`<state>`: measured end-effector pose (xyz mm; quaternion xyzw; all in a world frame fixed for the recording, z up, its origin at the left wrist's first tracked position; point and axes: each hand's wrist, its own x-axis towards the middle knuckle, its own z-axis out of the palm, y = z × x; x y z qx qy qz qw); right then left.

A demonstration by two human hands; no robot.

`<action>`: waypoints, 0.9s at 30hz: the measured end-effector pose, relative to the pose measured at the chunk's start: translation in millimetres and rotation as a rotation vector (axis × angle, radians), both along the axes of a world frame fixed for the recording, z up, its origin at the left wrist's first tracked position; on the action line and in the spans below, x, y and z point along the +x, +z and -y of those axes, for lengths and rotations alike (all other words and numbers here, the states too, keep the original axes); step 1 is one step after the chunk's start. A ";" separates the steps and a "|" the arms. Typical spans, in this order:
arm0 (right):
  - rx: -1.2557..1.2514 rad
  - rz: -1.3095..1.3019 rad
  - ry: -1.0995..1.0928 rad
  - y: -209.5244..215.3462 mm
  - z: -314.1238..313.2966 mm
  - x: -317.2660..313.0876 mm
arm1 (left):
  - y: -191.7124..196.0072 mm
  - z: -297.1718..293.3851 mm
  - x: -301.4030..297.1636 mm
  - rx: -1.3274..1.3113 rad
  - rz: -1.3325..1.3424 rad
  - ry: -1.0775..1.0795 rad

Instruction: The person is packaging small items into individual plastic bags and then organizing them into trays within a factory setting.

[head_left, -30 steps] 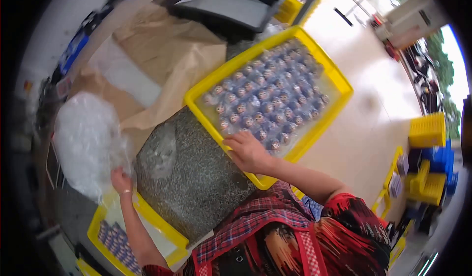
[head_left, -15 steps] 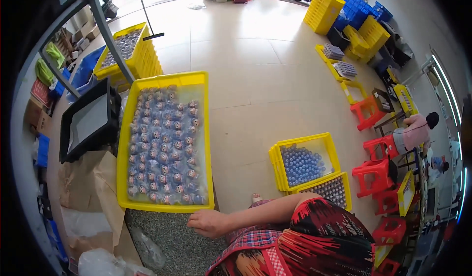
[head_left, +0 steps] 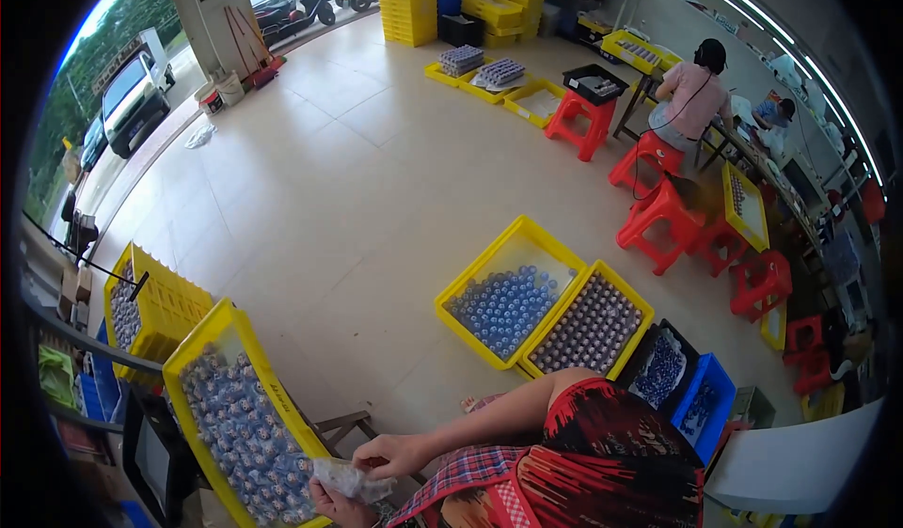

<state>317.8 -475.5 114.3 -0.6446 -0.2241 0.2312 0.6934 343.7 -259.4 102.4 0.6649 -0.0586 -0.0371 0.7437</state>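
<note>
A crumpled clear plastic bag (head_left: 350, 479) is between my hands at the lower middle. My left hand (head_left: 337, 506) grips it from below, fingers closed round its lower side. My right hand (head_left: 390, 455) pinches the bag's upper right edge. Whether anything is inside the bag is too unclear to tell. Just left of my hands lies a yellow tray (head_left: 273, 389), filled with rows of small doll-head figures (head_left: 246, 434) in clear wrapping.
Yellow trays of blue balls (head_left: 508, 302) and dark small figures (head_left: 591, 326) stand on the floor, with a black bin (head_left: 691, 345) and blue bin (head_left: 722, 392) beside them. Red stools (head_left: 658, 222) and a seated person (head_left: 696, 95) are at right. Stacked yellow trays (head_left: 174, 302) stand left.
My view has swung right, shifting the filled tray toward the lower left. A clear bag is now in both hands; earlier my right hand was bare by the tray and my left was unseen.
</note>
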 end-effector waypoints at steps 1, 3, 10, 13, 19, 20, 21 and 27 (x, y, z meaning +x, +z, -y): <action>0.019 0.005 -0.131 12.1 22.3 -13.5 | 10.7 17.8 3.1 -0.048 -0.063 -0.028; 0.039 0.015 -0.272 15.9 43.6 -24.9 | 35.3 56.4 -0.9 -0.096 -0.123 -0.068; 1.016 -0.678 -0.228 1.8 57.6 -33.7 | 24.1 99.9 -8.2 -0.287 -0.267 -0.457; 1.042 -0.609 -0.266 -55.5 87.4 -16.9 | 11.5 99.9 -2.0 -0.222 -0.235 -0.396; 0.960 -0.708 -0.612 27.8 129.0 -43.4 | 25.6 106.3 -27.6 -0.124 -0.266 0.006; 0.798 -0.640 -0.709 15.5 125.9 -39.9 | 47.1 125.7 -44.5 0.158 0.106 0.044; 0.633 -0.570 -0.799 2.9 121.2 -35.6 | 68.8 147.7 -61.3 0.438 0.480 0.082; 0.634 -0.690 -0.654 15.7 76.8 -38.1 | 77.0 188.7 -81.0 0.673 0.981 -0.043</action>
